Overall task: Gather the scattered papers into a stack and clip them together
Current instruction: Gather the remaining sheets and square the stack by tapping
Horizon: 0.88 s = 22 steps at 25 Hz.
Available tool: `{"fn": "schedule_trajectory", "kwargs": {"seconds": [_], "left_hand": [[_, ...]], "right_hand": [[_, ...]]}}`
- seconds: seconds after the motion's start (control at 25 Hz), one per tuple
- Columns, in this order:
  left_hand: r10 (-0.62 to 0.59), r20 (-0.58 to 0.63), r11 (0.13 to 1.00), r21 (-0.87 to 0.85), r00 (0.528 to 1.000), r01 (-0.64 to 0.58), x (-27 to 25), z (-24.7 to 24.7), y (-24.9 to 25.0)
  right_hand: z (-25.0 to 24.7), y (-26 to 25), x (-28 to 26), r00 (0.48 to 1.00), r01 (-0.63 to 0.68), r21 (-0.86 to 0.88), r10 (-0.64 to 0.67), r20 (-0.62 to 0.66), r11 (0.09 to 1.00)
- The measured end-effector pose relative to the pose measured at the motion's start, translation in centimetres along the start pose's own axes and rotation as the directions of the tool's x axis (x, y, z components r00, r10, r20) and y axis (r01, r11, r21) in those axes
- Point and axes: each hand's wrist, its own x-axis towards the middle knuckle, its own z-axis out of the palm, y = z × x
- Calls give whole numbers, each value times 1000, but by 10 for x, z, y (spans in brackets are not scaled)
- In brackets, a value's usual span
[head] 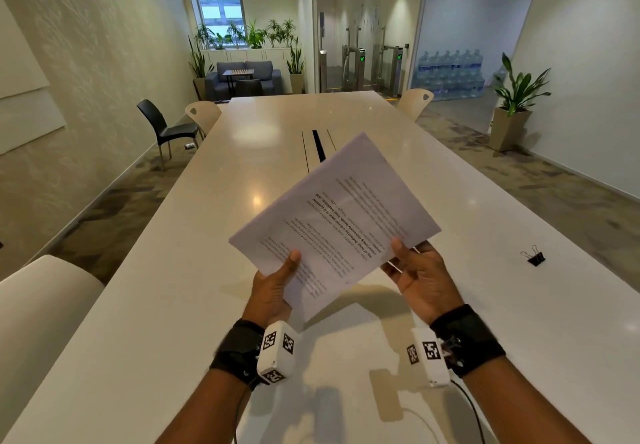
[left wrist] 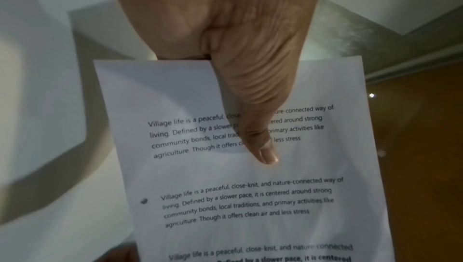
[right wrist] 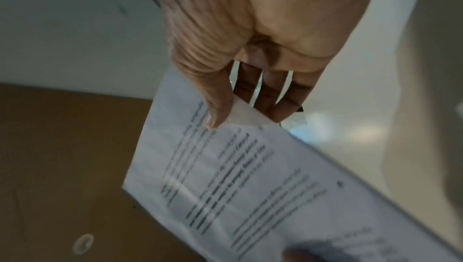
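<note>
I hold a stack of printed white papers (head: 341, 222) tilted above the long white table (head: 180, 298). My left hand (head: 277, 288) pinches its near left edge, thumb on top of the text and fingers hidden beneath. My right hand (head: 412, 270) pinches the near right corner, thumb on top and fingers under the sheets. In the left wrist view the thumb presses on the papers (left wrist: 250, 197) over printed lines. The right wrist view shows the papers (right wrist: 238, 177) blurred, with fingers (right wrist: 273, 96) behind the corner. A black binder clip (head: 535, 256) lies on the table to the right, apart from both hands.
Down the table's middle runs a dark cable slot (head: 318, 144). Chairs stand at the left side (head: 166, 125) and far end (head: 414, 101), a white chair back (head: 41, 291) at my near left. A potted plant (head: 512, 108) stands on the floor to the right.
</note>
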Motion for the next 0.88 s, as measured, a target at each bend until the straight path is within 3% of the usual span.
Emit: {"fn": "schedule_trajectory", "kwargs": {"seconds": [0.12,0.28,0.36,0.52,0.64,0.76,0.88], "left_hand": [[-29,-20,996,-85,999,27,-4,13,-19],[-98,-16,961,-261,995,91,-17,38,-31],[-100,-16,961,-261,995,92,-23,42,-33],[-76,-64,989,-134,995,67,-16,17,-18],[-20,-6,996,84,1000,21,-10,-4,3],[-36,164,941,338,986,-22,-14,-1,23],[-33,288,905,414,957,-93,-18,21,36]], "right_hand": [[31,13,-1,998,57,46,-57,13,997],[50,23,-1,989,143,-8,-143,-46,990],[51,20,-2,984,160,-40,-162,-78,986],[36,-1,-4,982,153,-127,-165,-93,980],[16,-16,-5,985,159,-217,-170,-35,963],[6,-26,-7,991,132,-344,-132,25,930],[6,-24,-9,994,110,-447,-87,73,888]]}}
